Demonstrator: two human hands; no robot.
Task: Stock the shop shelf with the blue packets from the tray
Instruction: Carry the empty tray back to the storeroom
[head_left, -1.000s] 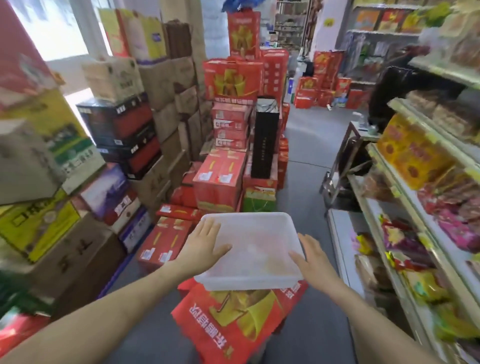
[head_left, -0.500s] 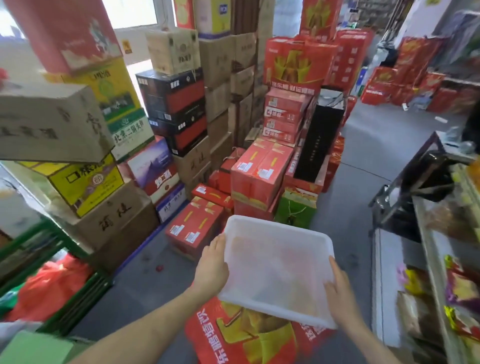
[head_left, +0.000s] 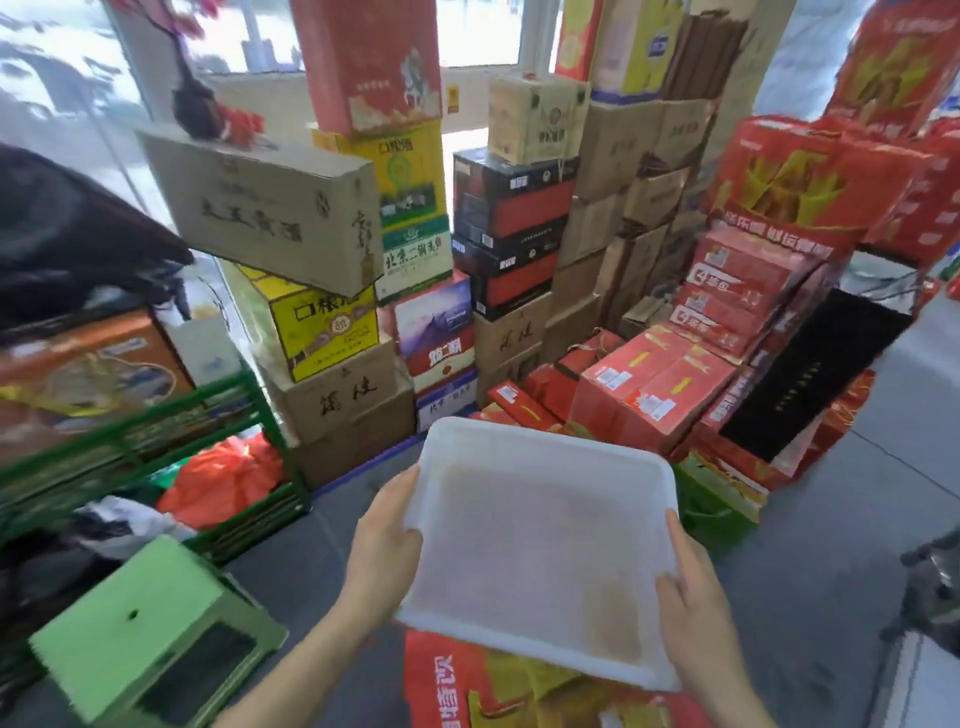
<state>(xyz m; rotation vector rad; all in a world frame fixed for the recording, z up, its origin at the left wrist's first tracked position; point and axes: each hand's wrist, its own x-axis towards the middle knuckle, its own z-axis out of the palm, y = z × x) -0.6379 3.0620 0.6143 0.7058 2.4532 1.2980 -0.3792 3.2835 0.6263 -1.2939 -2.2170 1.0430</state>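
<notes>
Between your two hands: the tray (head_left: 540, 551), with no blue packets in it.
Your left hand (head_left: 387, 545) and right hand (head_left: 693, 592) each grip a side rim, thumbs hooked over the edge and the fingers largely hidden beneath. It hangs above a red carton (head_left: 457, 686), facing stacked boxes (head_left: 519, 208). No shelf is in view. Judging by the bare tray, stocking is finished or a refill is due.

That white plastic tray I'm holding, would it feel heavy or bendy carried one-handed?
Probably light: the tray looks thin, translucent and empty. Likely fairly stiff: the left hand and right hand grip only opposite edges, yet it shows no sag. Its smooth plastic could be slippery.
</notes>
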